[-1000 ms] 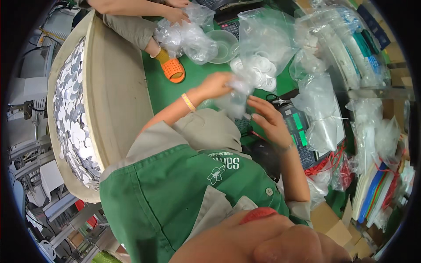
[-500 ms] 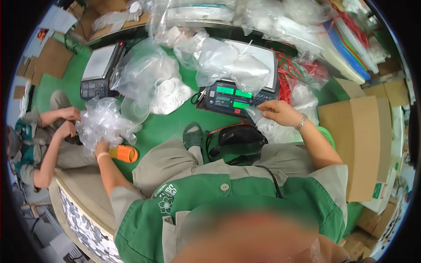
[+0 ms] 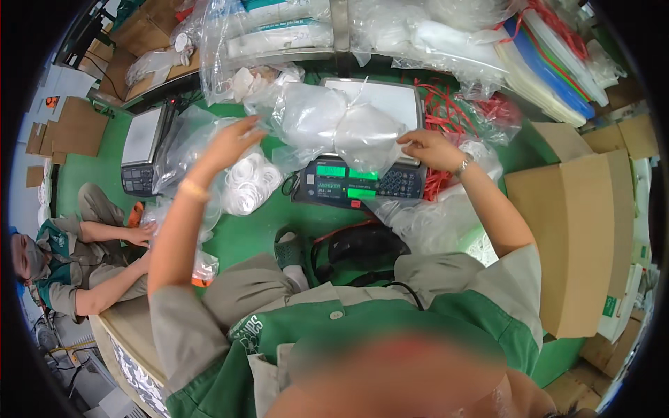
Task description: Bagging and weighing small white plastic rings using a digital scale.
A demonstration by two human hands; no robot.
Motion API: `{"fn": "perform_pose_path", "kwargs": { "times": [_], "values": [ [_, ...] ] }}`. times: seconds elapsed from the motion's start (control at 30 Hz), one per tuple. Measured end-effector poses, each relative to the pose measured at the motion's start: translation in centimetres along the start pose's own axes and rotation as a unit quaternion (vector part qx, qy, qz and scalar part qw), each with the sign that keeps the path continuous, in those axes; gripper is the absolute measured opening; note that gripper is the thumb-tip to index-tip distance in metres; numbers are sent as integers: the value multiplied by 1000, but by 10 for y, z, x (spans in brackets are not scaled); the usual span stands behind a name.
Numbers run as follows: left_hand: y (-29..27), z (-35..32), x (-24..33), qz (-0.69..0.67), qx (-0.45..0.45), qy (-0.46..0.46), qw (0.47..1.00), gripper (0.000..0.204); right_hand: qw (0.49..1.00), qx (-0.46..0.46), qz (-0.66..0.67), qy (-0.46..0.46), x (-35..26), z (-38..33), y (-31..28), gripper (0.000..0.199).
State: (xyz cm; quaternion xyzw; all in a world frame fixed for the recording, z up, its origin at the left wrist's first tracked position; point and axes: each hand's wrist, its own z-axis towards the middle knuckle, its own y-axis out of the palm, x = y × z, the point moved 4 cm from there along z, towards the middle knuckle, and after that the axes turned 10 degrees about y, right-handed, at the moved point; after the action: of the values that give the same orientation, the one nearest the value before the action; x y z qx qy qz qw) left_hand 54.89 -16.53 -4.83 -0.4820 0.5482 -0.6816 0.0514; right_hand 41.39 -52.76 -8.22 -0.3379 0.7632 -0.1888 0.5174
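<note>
A bulging clear plastic bag (image 3: pixel 320 115), tied or gathered around its middle, lies across the platform of a digital scale (image 3: pixel 396 94) in front of me. At its right end, my right hand (image 3: pixel 432 150) has its fingertips bent closed on the plastic edge. My left hand (image 3: pixel 233 143) is raised near the bag's left end, fingers stretched out and holding nothing. Below it lie a pile of white rings (image 3: pixel 249 182) and a loose clear bag (image 3: pixel 178 150). The scale's green displays are lit. More crumpled clear plastic (image 3: pixel 425 226) lies below my right wrist.
A second scale (image 3: pixel 143 139) stands at the far left. On the left a co-worker (image 3: pixel 63 261) sits with both hands near clear plastic. A cardboard box (image 3: pixel 550 237) stands at right, red strips (image 3: pixel 439 115) beside the scale, a black bag (image 3: pixel 366 247) before me. Packed plastic fills the back shelf.
My left hand has left the clear plastic near the co-worker and moved up and right toward the bag on the scale. My right hand has shifted slightly up to that bag's right end.
</note>
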Motion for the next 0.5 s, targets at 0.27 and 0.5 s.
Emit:
{"fn": "perform_pose_path", "kwargs": {
  "times": [0.27, 0.5],
  "values": [
    [186, 154, 47, 174, 12, 8, 985, 59, 866, 401, -298, 3, 37, 125, -98, 57],
    [208, 165, 39, 199, 133, 27, 971, 55, 716, 454, -528, 44, 80, 211, -159, 52]
  ]
}}
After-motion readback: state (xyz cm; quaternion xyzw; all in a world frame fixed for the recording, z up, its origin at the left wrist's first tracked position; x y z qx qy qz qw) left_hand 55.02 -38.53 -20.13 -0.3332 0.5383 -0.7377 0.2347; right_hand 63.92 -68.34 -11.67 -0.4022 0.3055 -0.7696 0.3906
